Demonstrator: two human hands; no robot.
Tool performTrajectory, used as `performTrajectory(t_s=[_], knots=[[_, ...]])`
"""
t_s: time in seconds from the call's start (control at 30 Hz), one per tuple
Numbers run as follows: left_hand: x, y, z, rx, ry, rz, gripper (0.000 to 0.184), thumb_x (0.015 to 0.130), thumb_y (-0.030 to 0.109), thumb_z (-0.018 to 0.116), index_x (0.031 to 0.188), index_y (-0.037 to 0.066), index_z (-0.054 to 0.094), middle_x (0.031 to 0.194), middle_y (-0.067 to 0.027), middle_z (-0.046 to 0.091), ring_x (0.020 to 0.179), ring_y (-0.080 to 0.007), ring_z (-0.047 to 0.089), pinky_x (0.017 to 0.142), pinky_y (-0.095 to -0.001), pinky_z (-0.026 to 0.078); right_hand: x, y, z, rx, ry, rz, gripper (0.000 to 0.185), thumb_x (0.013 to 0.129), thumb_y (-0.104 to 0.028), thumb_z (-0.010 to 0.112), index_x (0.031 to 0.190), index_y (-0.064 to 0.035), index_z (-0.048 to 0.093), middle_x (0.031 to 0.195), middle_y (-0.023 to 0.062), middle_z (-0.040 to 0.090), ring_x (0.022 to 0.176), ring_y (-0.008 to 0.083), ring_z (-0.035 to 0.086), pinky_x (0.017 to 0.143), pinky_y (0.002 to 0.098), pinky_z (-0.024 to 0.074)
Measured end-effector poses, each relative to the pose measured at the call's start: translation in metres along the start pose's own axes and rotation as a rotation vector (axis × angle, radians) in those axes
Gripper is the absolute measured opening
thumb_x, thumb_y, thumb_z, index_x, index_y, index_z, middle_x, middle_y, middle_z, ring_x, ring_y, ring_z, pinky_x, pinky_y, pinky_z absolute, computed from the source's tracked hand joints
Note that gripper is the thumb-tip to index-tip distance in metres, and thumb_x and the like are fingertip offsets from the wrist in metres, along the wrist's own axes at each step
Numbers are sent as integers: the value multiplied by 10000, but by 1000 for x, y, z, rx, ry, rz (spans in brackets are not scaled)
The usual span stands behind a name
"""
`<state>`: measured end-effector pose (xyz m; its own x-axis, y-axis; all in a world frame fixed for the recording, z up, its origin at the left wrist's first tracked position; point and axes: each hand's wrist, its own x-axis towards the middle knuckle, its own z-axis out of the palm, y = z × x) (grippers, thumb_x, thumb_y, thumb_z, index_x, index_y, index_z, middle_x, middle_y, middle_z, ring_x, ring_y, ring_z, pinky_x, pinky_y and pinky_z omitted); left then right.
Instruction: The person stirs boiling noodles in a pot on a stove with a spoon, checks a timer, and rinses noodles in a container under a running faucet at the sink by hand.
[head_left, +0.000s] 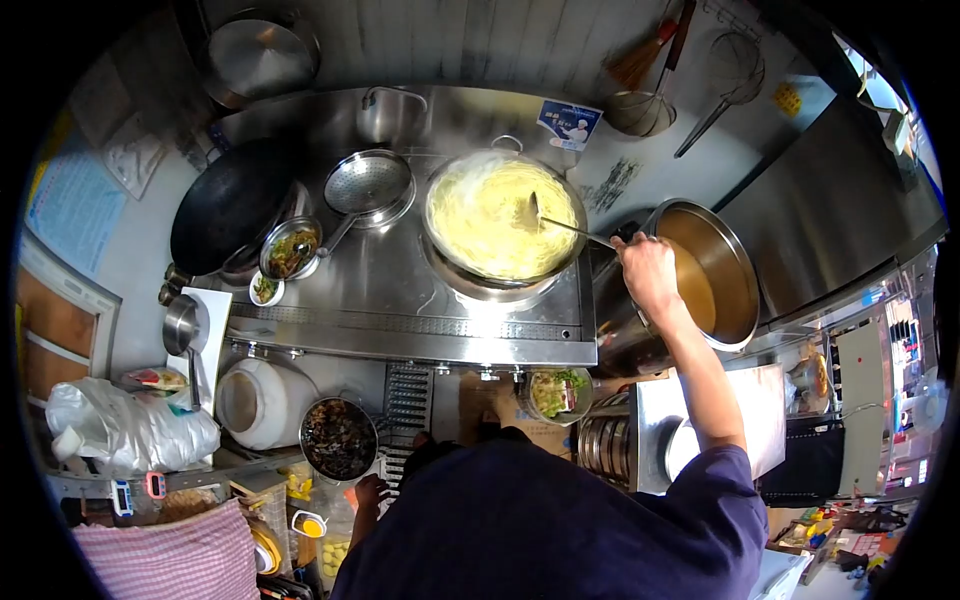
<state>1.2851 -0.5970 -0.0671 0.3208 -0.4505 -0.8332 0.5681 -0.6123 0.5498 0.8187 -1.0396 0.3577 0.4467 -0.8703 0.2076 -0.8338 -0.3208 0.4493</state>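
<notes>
My right hand (648, 270) is closed around the dark grip of a long-handled ladle (575, 229). The ladle's head rests in pale yellow, stringy food (480, 215) that fills a large round wok (435, 245) on the stove, with a little steam above it. Down at my left side, my left hand (370, 492) hangs in shadow near a pot of dark pieces (339, 438); its fingers are too dark to make out. Just beyond my right hand stands a tall steel pot of brown liquid (692, 295).
Left on the steel stove (390, 290) are a black wok (228, 215), a strainer (369, 184) and a bowl of chopped food (292, 250). A saucepan (180, 325) and plastic bags (135, 425) lie farther left. A bowl of greens (557, 393) sits below the stove's front edge.
</notes>
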Motion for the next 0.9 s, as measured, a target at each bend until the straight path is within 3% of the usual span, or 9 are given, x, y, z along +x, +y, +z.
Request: performTrajectory(t_s=[0.13, 0.2, 0.27, 0.33, 0.37, 0.5, 0.63, 0.77, 0.9], knots=[[13, -16, -12, 346, -243, 499, 185, 834, 147, 540, 990, 47, 551, 769, -81, 599, 642, -203, 610, 516, -337, 509, 2, 7, -10, -1, 158, -22, 274, 832, -139, 527, 1065, -133, 671, 758, 128, 638, 705, 275, 645, 636, 411, 504], [-20, 10, 9, 19, -32, 103, 164, 842, 150, 538, 971, 50, 557, 757, -77, 601, 632, -202, 607, 502, -327, 502, 1, 5, -20, 384, -17, 271, 267, 816, -177, 593, 1061, -114, 677, 744, 161, 657, 666, 288, 641, 616, 397, 501], [18, -19, -15, 136, -99, 235, 184, 785, 170, 589, 911, 36, 597, 767, -72, 615, 657, -217, 623, 555, -339, 518, 3, 17, 21, 515, 81, 284, 268, 823, -210, 639, 1041, -60, 679, 695, 137, 663, 598, 230, 624, 589, 333, 492], [22, -21, -18, 250, -165, 366, 207, 727, 189, 640, 850, 22, 637, 777, -67, 629, 681, -232, 639, 607, -351, 533, 8, 24, 35, 1346, -252, 581, 279, 873, -202, 601, 1085, -27, 650, 625, 61, 603, 484, 140, 524, 494, 273, 451], [3, -3, -9, 85, -148, 206, 194, 742, 197, 623, 854, 40, 634, 779, -70, 630, 692, -231, 639, 607, -353, 532, 7, 21, 17, 1551, -379, 665, 280, 912, -211, 562, 1102, -15, 626, 592, -1, 511, 429, 62, 385, 400, 227, 354], [-4, 8, 5, 53, -24, -23, 142, 876, 171, 478, 858, 60, 564, 805, -100, 626, 731, -240, 633, 623, -409, 545, 4, 28, 23, 1961, -603, 770, 224, 913, -209, 568, 1044, -36, 625, 603, -14, 490, 409, 45, 335, 357, 218, 245], [19, -12, -13, 38, -202, 14, 190, 904, 179, 437, 899, 47, 574, 849, -115, 628, 767, -264, 640, 680, -445, 545, 7, 34, 7, 1588, -626, 663, 247, 906, -221, 582, 1072, -45, 627, 598, -9, 501, 410, 42, 329, 351, 222, 266], [-6, 1, 6, -101, -60, -4, 174, 823, 143, 534, 949, 32, 581, 697, -73, 592, 596, -178, 584, 512, -320, 508, 5, 22, -9, 448, -243, 68, 277, 791, -211, 625, 1060, -194, 684, 712, 163, 629, 712, 292, 643, 622, 407, 500], [3, -6, 5, -7, -48, -3, 180, 824, 126, 532, 968, 28, 576, 720, -71, 590, 607, -182, 585, 500, -330, 499, 7, 3, -24, 28, -116, -69, 226, 859, -194, 529, 1016, -167, 688, 708, 138, 624, 696, 285, 643, 611, 409, 507]])
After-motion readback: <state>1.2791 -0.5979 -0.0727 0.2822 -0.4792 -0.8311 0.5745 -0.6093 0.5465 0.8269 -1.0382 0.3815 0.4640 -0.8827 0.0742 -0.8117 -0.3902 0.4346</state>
